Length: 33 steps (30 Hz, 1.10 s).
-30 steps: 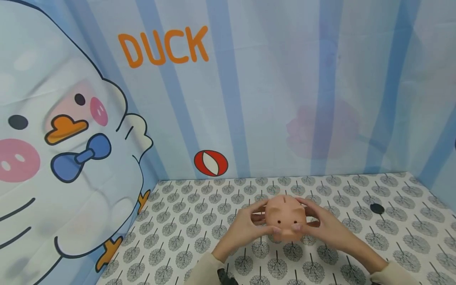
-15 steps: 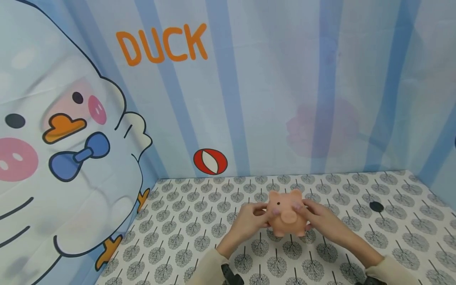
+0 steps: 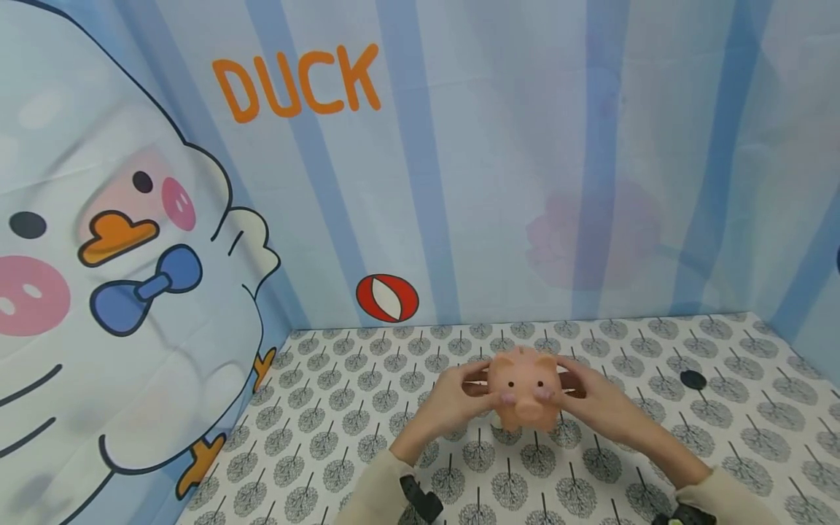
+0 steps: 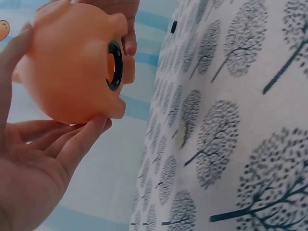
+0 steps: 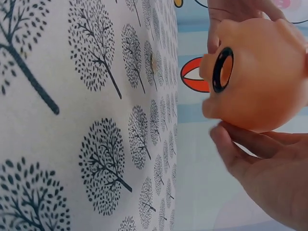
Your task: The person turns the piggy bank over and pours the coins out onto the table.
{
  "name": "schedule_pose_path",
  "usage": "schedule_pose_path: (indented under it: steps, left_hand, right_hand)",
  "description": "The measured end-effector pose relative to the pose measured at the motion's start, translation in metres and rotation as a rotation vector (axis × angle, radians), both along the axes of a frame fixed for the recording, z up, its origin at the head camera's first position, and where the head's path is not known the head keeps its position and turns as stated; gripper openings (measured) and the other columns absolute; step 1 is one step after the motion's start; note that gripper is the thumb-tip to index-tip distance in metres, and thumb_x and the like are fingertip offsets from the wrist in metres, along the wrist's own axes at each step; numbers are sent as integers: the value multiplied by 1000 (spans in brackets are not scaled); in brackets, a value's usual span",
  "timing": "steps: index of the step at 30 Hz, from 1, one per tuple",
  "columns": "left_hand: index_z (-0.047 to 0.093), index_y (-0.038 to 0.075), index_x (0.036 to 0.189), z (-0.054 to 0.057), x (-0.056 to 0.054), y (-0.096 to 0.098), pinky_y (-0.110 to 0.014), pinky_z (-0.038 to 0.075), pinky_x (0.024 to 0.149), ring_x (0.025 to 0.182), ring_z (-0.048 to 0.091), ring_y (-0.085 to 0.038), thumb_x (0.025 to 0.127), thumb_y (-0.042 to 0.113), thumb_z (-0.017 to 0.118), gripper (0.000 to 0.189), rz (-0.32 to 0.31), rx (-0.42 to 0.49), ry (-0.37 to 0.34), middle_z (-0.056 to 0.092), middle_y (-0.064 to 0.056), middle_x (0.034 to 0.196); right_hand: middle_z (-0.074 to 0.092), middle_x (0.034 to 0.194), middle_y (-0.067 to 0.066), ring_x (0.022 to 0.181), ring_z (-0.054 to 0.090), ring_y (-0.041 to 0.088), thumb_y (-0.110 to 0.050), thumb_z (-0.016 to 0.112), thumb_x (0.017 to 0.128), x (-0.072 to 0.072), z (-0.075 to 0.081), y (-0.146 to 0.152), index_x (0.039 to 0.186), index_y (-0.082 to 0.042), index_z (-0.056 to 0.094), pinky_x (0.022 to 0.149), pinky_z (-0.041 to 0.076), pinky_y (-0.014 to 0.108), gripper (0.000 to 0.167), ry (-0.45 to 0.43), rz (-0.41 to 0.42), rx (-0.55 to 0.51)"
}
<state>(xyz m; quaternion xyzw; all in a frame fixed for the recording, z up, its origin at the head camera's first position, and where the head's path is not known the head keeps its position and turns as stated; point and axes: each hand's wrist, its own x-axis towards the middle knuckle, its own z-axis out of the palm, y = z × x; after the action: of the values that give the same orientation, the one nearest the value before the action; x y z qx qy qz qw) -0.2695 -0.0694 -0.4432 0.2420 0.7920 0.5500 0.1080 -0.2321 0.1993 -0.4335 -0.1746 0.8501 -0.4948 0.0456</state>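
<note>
A peach-pink piggy bank [image 3: 525, 394] is held in the air above the patterned cloth, its face towards me. My left hand [image 3: 456, 401] grips one side and my right hand [image 3: 597, 401] the other. From the left wrist view, a black-ringed hole [image 4: 114, 66] shows in the belly, with no cover over it. The right wrist view shows the same ring [image 5: 223, 70]. Below the pig, a small pale, coin-like round thing [image 4: 181, 135] is on or just above the cloth; which, I cannot tell. It peeks out beside the pig's foot in the head view.
A black disc [image 3: 693, 380] lies on the tree-print cloth [image 3: 354, 437] to the right. Behind stands a blue striped curtain [image 3: 499, 182] with a printed duck [image 3: 131, 350] on the left.
The piggy bank has tipped from slot-side towards me to face-on, then slightly forward again, both hands keeping hold. The pale round thing has come into sight beneath it.
</note>
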Motion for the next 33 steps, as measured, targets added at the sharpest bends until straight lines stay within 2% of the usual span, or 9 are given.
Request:
schedule_pose_path:
  steps: [3, 7, 9, 12, 14, 16, 24, 29, 33]
  left_hand:
    - [46, 22, 160, 3, -1, -3, -26, 60, 103, 134, 66, -27, 89, 34, 86, 82, -42, 53, -3, 57, -12, 155]
    - [37, 21, 164, 5, -1, -7, -23, 54, 112, 146, 56, -30, 83, 18, 91, 98, -62, 80, 53, 45, -8, 166]
    - [32, 19, 166, 6, 0, -7, -23, 52, 114, 149, 52, -30, 80, 13, 93, 106, -70, 59, 126, 40, -7, 169]
    - [26, 15, 168, 6, 2, -6, -22, 50, 114, 151, 49, -28, 79, 12, 94, 112, -70, -23, 284, 38, -7, 170]
    - [25, 12, 168, 7, 3, -5, -21, 49, 116, 153, 47, -27, 80, 12, 93, 111, -67, -65, 382, 38, -8, 170]
    - [26, 11, 167, 7, 4, -4, -21, 48, 116, 154, 44, -27, 80, 12, 93, 110, -56, -92, 438, 38, -9, 170]
    - [27, 11, 167, 6, 5, -4, -20, 47, 117, 154, 44, -29, 79, 8, 93, 110, -45, -117, 477, 37, -12, 170]
    - [29, 11, 167, 6, 4, -4, -20, 47, 116, 153, 46, -30, 78, 10, 94, 110, -49, -120, 488, 39, -12, 169]
    - [32, 13, 166, 6, 4, -5, -21, 49, 115, 148, 53, -28, 76, 13, 96, 110, -40, -96, 440, 44, -8, 166]
  right_hand:
    - [49, 155, 34, 137, 57, 52, -34, 72, 101, 0, 0, 0, 166, -5, 25, 105, 60, 58, 85, 37, 15, -33]
    - [37, 165, 28, 143, 49, 55, -37, 83, 91, -1, -3, -1, 167, -7, 24, 105, 57, 64, 100, 97, 18, -26]
    - [33, 169, 24, 144, 47, 55, -40, 88, 84, -1, -4, -2, 168, -12, 24, 104, 56, 68, 109, 127, 13, -19]
    - [31, 172, 19, 145, 47, 54, -41, 94, 76, -3, -5, -3, 169, -24, 24, 104, 53, 72, 117, 183, 9, -15]
    - [32, 172, 17, 145, 48, 54, -40, 96, 74, -4, -6, -4, 168, -30, 25, 104, 51, 75, 119, 223, 7, -13]
    - [34, 172, 16, 144, 49, 54, -39, 97, 73, -5, -7, -5, 167, -34, 25, 106, 49, 77, 118, 253, 5, -5]
    - [37, 170, 16, 141, 53, 52, -42, 97, 72, -6, -10, -6, 167, -32, 27, 106, 45, 80, 119, 283, -3, 20]
    - [39, 168, 16, 139, 55, 52, -38, 97, 72, -6, -12, -6, 167, -31, 28, 105, 45, 81, 118, 298, -3, 21]
    - [39, 169, 18, 138, 56, 52, -42, 96, 74, -4, -11, -5, 168, -27, 28, 103, 51, 77, 117, 253, -8, 1]
